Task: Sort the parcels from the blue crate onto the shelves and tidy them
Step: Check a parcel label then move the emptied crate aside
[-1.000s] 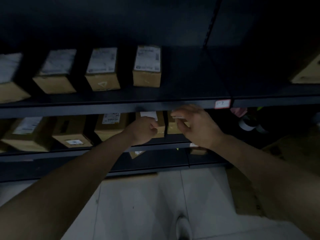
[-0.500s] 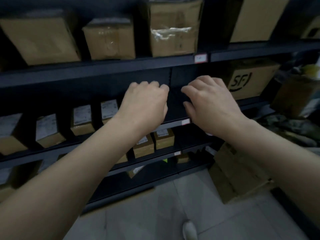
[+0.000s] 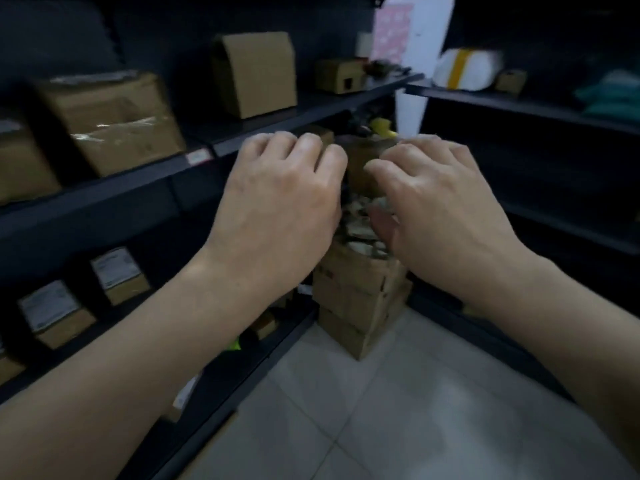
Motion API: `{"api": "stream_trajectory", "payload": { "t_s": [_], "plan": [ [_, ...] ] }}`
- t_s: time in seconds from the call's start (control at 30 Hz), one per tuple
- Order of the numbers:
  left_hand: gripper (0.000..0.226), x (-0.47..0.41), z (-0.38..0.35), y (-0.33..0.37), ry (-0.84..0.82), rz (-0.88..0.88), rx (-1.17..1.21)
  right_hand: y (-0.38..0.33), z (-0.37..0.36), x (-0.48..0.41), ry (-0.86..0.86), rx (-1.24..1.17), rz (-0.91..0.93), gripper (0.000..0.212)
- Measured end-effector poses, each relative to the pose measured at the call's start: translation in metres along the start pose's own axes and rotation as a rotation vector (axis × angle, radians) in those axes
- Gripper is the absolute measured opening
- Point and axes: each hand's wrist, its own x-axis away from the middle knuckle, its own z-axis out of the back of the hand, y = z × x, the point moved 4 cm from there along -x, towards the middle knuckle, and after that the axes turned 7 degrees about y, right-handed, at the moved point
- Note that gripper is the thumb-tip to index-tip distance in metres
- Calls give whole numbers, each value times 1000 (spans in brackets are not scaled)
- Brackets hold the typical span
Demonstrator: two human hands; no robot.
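- Left hand [image 3: 280, 209]: I see it raised mid-frame with its back to the camera. Its fingers [image 3: 304, 147] are curled under and pressed side by side. Nothing shows in them, and the palm is hidden.
- Right hand [image 3: 440, 213]: level with the left and just beside it, not touching. Its fingers [image 3: 415, 150] are curled the same way and grip nothing visible. The thumb hangs loose below.
- Parcels: none is in hand. A taped carton [image 3: 117, 123] and an upright carton [image 3: 256, 74] stand on the left shelves [image 3: 138, 178]. Small labelled boxes [image 3: 119, 275] sit in a row on the shelf below.
- Corner: a stack of worn cartons [image 3: 360, 306] stands on the tiled floor [image 3: 398, 393], behind and between the hands.
- Right shelves [image 3: 519, 102]: a white bundle with a yellow band [image 3: 467, 69] lies on top. The picture is dim and blurred, so I cannot read the labels.
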Motion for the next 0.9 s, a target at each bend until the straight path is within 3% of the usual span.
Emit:
{"api": "stream_trajectory", "payload": {
  "t_s": [0.17,0.47,0.7,0.9],
  "plan": [
    [24,-36,-3,110,103,-171,173,82,50,81,-73,201,-213,28],
    [23,-68,41,373,210,-475,547,214,191,280,-247,534,-575,26],
    [24,-69,95,563,222,-648,772,287,302,422,-346,668,-810,26],
    [25,-59,121,681,188,-776,909,322,370,524,-428,746,-1074,31]
  ]
}}
